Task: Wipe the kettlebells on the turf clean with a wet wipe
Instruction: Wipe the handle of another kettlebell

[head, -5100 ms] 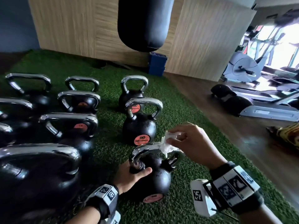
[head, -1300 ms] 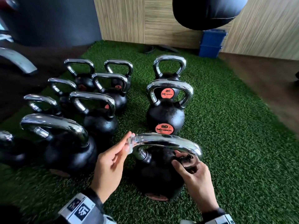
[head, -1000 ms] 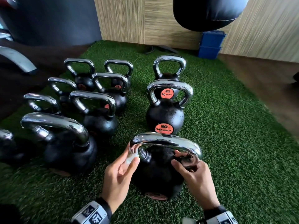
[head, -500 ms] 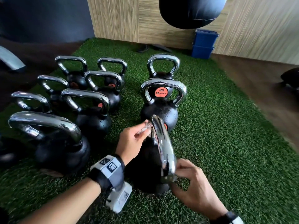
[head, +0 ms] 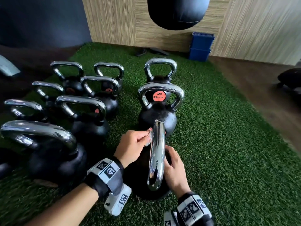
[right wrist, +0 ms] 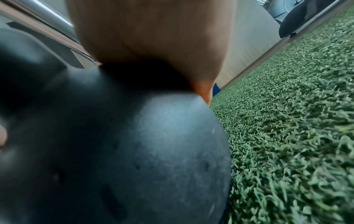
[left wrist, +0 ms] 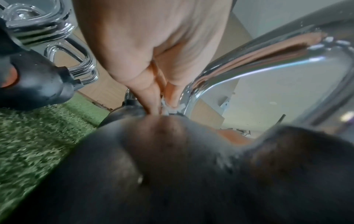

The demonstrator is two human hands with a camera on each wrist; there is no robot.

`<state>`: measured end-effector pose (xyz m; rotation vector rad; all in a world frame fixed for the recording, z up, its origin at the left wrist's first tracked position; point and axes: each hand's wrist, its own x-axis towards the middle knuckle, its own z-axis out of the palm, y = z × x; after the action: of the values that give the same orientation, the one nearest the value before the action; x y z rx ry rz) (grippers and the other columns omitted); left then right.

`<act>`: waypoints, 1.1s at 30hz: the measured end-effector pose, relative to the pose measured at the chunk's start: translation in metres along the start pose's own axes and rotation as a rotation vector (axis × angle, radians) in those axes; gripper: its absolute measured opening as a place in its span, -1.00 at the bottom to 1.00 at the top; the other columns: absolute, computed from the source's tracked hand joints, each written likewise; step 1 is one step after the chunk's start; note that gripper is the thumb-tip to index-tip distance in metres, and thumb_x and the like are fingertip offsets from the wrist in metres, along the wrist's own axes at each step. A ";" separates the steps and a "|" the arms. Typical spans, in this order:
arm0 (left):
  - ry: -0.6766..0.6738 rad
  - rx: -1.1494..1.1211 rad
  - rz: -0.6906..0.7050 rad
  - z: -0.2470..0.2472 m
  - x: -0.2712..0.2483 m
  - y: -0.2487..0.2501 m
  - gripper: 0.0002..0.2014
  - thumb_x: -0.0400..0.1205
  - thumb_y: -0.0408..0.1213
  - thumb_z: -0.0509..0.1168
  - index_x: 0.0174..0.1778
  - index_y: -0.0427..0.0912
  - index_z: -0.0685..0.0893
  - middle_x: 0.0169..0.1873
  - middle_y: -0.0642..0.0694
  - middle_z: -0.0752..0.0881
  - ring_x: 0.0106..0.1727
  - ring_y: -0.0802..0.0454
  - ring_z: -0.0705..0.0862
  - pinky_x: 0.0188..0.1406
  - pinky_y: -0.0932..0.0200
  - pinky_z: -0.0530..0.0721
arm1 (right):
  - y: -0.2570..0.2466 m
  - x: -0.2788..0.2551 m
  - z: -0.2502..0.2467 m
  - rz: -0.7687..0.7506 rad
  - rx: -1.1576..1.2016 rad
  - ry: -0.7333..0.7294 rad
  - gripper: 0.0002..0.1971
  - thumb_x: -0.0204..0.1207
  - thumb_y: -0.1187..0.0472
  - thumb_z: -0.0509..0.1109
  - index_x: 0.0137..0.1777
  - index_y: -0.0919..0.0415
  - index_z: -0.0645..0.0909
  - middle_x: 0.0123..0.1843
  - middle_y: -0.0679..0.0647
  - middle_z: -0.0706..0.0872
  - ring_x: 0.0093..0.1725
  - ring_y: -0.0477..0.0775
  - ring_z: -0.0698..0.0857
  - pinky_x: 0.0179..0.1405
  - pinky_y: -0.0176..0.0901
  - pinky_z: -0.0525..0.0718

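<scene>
- The kettlebell (head: 146, 181) I am working on is sitting on the turf (head: 228, 144) right in front of me, its chrome handle (head: 156, 154) pointing away from me, seen nearly edge-on from the head camera.
- My left hand (head: 132, 146) is pinching a small white wipe (head: 149, 139) between thumb and curled fingers, pressing it against the left side of the handle near its far end.
- In the left wrist view, the wipe (left wrist: 170, 108) is showing as a crumpled scrap at my fingertips (left wrist: 153, 104), touching the chrome where it is bending down toward the black body.
- My right hand (head: 175, 172) is resting on the right side of the body, just beside the handle; I cannot tell how its fingers are lying.
- A second kettlebell (head: 158, 115) with a red "20" label is standing just behind mine.
- More kettlebells (head: 84, 119) are standing in rows to my left.
- A black punching bag (head: 177, 12) is hanging above the far end of the turf, with a blue box (head: 201, 46) against the wooden wall.
</scene>
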<state>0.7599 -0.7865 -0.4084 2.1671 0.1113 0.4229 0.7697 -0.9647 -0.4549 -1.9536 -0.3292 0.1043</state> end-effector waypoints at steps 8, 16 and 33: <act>0.058 -0.143 0.010 -0.006 0.007 0.023 -0.70 0.67 -0.06 0.30 0.23 -0.02 0.83 0.06 0.21 0.84 0.05 0.43 0.79 0.01 0.52 0.66 | 0.003 0.000 0.003 0.005 0.018 0.042 -0.47 0.40 -0.36 0.18 0.23 -0.10 0.64 0.14 -0.18 0.69 0.20 -0.23 0.63 0.26 -0.06 0.61; 0.009 -0.376 -0.038 -0.025 0.005 0.045 -0.71 0.69 -0.36 0.41 0.34 -0.15 0.75 0.22 0.02 0.82 0.21 0.11 0.81 0.20 0.04 0.81 | 0.004 0.000 0.003 -0.018 0.042 0.058 -0.44 0.39 -0.34 0.18 0.22 -0.04 0.66 0.13 -0.15 0.70 0.20 -0.18 0.64 0.28 -0.05 0.61; -0.282 -0.653 -0.262 -0.061 -0.053 0.056 -0.73 0.45 -0.36 0.57 0.08 -0.25 0.88 -0.10 -0.28 0.88 -0.13 -0.03 0.87 -0.12 0.18 0.83 | 0.008 0.001 0.003 -0.011 0.058 0.060 -0.61 0.51 -0.17 0.29 0.25 -0.06 0.67 0.17 -0.15 0.70 0.23 -0.16 0.64 0.31 -0.05 0.60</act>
<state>0.6854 -0.7850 -0.3444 1.5197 0.0827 -0.0111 0.7710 -0.9649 -0.4636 -1.8931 -0.2942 0.0477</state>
